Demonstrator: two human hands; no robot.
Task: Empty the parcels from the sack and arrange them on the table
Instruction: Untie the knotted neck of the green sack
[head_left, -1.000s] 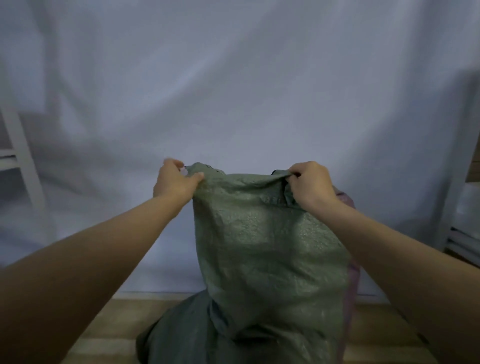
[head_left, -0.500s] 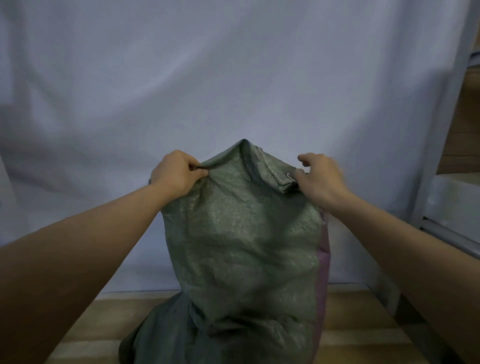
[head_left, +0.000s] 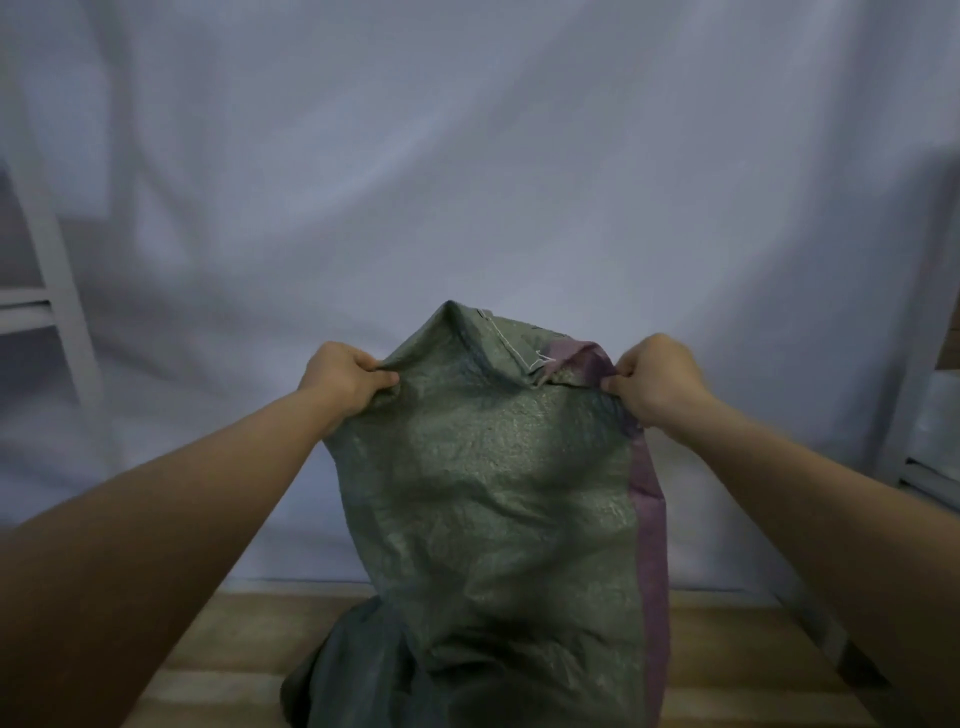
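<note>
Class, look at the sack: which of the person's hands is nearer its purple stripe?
Right. The right hand grips the sack at the purple stripe; the left hand grips the opposite green corner.

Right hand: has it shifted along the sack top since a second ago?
Yes. The right hand now grips the sack at its purple edge stripe, farther right than before.

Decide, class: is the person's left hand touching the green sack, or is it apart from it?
Touching. The head view shows the left hand pinching a bunched fold at the upper edge of the sack.
</note>
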